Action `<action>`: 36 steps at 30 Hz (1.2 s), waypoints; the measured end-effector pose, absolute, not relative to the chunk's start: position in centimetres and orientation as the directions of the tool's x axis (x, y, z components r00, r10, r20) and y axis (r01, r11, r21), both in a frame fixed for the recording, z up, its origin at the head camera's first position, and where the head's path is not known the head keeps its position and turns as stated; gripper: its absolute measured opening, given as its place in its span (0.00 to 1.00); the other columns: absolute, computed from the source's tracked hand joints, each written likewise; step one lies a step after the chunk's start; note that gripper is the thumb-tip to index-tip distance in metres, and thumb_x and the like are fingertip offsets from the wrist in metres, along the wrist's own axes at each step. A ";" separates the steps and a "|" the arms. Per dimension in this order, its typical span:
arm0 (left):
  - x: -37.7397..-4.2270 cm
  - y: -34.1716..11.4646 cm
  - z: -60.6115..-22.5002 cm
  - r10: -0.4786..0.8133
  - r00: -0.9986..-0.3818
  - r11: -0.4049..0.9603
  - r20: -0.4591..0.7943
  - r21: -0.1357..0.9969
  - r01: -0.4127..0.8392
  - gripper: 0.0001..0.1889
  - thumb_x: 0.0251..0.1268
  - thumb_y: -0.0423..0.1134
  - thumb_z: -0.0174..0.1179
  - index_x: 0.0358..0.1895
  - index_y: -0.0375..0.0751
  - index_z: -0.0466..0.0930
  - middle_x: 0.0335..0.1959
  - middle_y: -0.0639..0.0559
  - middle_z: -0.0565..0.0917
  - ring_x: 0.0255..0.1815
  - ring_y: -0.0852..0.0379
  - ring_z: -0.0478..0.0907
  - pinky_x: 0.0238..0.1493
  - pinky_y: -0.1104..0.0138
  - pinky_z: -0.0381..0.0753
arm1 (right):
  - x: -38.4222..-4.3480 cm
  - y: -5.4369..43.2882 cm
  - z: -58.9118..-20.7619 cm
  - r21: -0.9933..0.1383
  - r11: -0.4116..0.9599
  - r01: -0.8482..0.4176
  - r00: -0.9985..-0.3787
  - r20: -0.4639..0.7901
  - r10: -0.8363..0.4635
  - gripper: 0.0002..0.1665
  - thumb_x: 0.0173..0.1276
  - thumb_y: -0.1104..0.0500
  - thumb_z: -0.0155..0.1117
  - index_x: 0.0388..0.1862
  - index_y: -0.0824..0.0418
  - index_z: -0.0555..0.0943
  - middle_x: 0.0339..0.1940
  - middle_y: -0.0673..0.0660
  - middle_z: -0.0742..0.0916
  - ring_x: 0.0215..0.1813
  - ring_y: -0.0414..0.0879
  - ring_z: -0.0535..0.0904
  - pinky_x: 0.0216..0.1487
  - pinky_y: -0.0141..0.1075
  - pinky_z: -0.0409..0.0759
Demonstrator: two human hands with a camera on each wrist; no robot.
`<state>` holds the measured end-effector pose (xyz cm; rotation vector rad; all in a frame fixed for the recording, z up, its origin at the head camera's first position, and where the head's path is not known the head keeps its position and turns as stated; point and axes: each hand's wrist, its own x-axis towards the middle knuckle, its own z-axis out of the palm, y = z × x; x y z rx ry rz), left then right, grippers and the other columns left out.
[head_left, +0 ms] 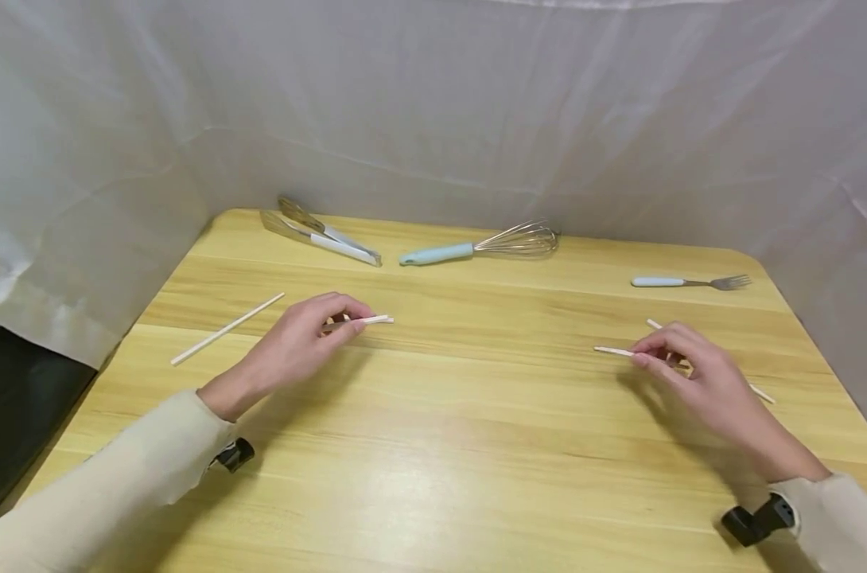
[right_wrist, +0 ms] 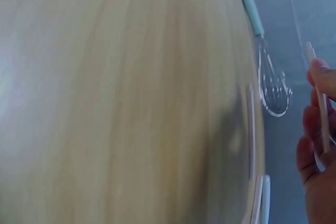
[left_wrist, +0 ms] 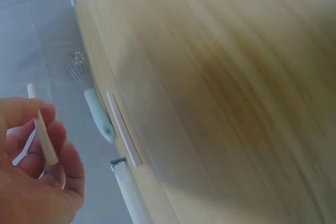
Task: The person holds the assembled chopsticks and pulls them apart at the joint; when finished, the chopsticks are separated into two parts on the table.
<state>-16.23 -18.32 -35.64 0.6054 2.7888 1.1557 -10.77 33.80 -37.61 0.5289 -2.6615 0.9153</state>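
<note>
Our left hand (head_left: pixel 297 334) pinched a thin white stick (left_wrist: pixel 46 140) between thumb and fingers, and our right hand (head_left: pixel 698 378) pinched a second stick (head_left: pixel 612 351) the same way. Both poked in toward the middle of the table (head_left: pixel 433 414), well apart. A loose stick (head_left: pixel 228 329) lay just left of our left hand, the nearer hand, slanting so its far end leaned right. One more stick (head_left: pixel 761 393) peeked out past our right hand, partly hidden.

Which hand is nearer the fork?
Right. The right hand is just on the person's side of the fork; the left hand is far off to the fork's left.
</note>
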 end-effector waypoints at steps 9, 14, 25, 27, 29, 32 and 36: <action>-16.8 -19.3 -36.4 0.401 -0.913 0.663 0.069 0.667 0.341 0.08 0.83 0.37 0.63 0.56 0.46 0.88 0.49 0.49 0.89 0.51 0.52 0.81 0.57 0.54 0.80 | -11.5 34.7 -38.8 -0.444 0.773 -0.453 -0.885 0.330 -0.329 0.15 0.70 0.69 0.76 0.47 0.50 0.90 0.42 0.44 0.87 0.40 0.30 0.76 0.41 0.22 0.73; -17.0 -19.4 -37.0 0.393 -0.918 0.679 0.048 0.658 0.326 0.06 0.81 0.37 0.65 0.53 0.45 0.88 0.46 0.51 0.89 0.51 0.51 0.79 0.56 0.55 0.76 | -11.8 34.8 -39.0 -0.409 0.790 -0.457 -0.884 0.304 -0.355 0.14 0.72 0.68 0.75 0.48 0.49 0.90 0.43 0.44 0.90 0.41 0.29 0.77 0.43 0.23 0.72; -17.5 -19.6 -37.7 0.428 -0.903 0.685 0.040 0.637 0.353 0.04 0.81 0.37 0.65 0.49 0.45 0.88 0.46 0.52 0.91 0.50 0.52 0.84 0.59 0.52 0.81 | -12.0 34.8 -39.1 -0.385 0.818 -0.427 -0.902 0.249 -0.354 0.13 0.74 0.64 0.75 0.48 0.44 0.90 0.45 0.43 0.91 0.42 0.29 0.78 0.45 0.22 0.72; -17.7 -19.6 -37.8 0.439 -0.898 0.682 0.039 0.637 0.360 0.03 0.81 0.35 0.65 0.48 0.44 0.88 0.45 0.52 0.91 0.49 0.53 0.84 0.58 0.52 0.82 | -12.0 34.8 -39.1 -0.382 0.823 -0.420 -0.905 0.236 -0.353 0.14 0.73 0.64 0.76 0.47 0.43 0.90 0.46 0.42 0.91 0.42 0.29 0.78 0.45 0.22 0.72; -17.9 -19.4 -38.0 0.444 -0.895 0.679 0.035 0.638 0.362 0.03 0.80 0.34 0.65 0.48 0.43 0.88 0.45 0.51 0.91 0.48 0.53 0.84 0.57 0.54 0.82 | -12.1 34.8 -39.2 -0.380 0.827 -0.415 -0.908 0.225 -0.353 0.15 0.73 0.65 0.76 0.47 0.43 0.90 0.46 0.42 0.91 0.43 0.28 0.78 0.45 0.22 0.72; -18.2 -19.2 -38.2 0.448 -0.893 0.682 0.038 0.631 0.369 0.03 0.79 0.33 0.66 0.47 0.42 0.88 0.44 0.50 0.90 0.46 0.54 0.84 0.54 0.56 0.81 | -12.1 35.0 -39.4 -0.379 0.827 -0.415 -0.909 0.220 -0.355 0.16 0.71 0.66 0.77 0.47 0.44 0.90 0.46 0.44 0.92 0.44 0.28 0.78 0.46 0.21 0.72; -18.5 -18.7 -38.5 0.455 -0.889 0.694 0.055 0.603 0.393 0.02 0.79 0.33 0.66 0.47 0.42 0.88 0.44 0.50 0.90 0.46 0.52 0.84 0.54 0.55 0.81 | -12.1 35.1 -39.4 -0.384 0.828 -0.409 -0.911 0.220 -0.349 0.16 0.71 0.66 0.77 0.47 0.45 0.91 0.46 0.45 0.92 0.45 0.27 0.78 0.47 0.20 0.72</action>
